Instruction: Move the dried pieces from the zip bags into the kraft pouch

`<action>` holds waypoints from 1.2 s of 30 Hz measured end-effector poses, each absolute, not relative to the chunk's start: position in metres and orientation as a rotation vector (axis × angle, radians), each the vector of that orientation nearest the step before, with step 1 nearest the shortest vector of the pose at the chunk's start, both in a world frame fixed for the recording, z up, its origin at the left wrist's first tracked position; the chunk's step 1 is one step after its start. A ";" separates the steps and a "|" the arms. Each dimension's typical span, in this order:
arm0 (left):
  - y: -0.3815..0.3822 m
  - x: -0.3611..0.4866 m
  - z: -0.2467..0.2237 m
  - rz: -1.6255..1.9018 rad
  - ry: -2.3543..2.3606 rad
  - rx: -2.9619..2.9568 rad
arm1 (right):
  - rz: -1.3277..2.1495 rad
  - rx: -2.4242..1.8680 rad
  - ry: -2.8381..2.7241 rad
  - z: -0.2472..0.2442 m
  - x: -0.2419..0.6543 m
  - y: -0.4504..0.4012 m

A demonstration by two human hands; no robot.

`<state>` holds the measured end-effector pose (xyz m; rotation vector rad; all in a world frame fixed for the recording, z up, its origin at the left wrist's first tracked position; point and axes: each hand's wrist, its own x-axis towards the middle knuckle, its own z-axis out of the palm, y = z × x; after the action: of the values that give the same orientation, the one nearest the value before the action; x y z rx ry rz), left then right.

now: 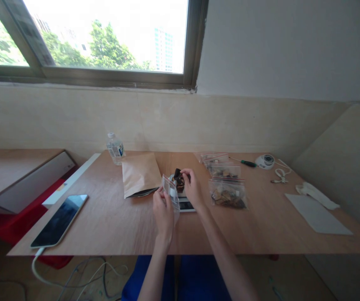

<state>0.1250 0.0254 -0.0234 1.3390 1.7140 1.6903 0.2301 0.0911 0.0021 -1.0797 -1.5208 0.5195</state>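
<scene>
My left hand (163, 209) is closed on a clear zip bag (174, 200) with a red line at its top, held over the middle of the table. Just right of the bag, my right hand (192, 188) pinches a dark piece (177, 173) above a small white scale (186, 206). More dark and brown pieces (180, 184) lie on the scale, partly hidden by my fingers and the bag. The scale's dark display faces me. Left of my hands lies a brown paper pouch (140, 173), its opening towards me.
Filled zip bags (228, 195) lie in a row at the right. Behind them are a green-handled screwdriver (248, 164) and a white dome camera (264, 161). A bottle (115, 149) stands back left, a phone (60, 220) lies front left, and white paper (318, 214) lies far right.
</scene>
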 end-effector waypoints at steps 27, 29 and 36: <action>0.027 0.115 -0.012 1.733 1.774 1.243 | 0.497 -1.050 -1.678 0.029 0.217 0.069; 0.026 0.113 -0.009 1.734 1.767 1.237 | 0.352 -1.164 -1.697 0.010 0.228 0.086; 0.018 0.115 -0.004 1.720 1.720 1.184 | 0.147 -1.447 -2.127 -0.047 0.232 0.115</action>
<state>0.1145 0.0176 -0.0044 1.1836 1.7199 1.7203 0.2317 0.1154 -0.0473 -1.4469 -2.1268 0.1469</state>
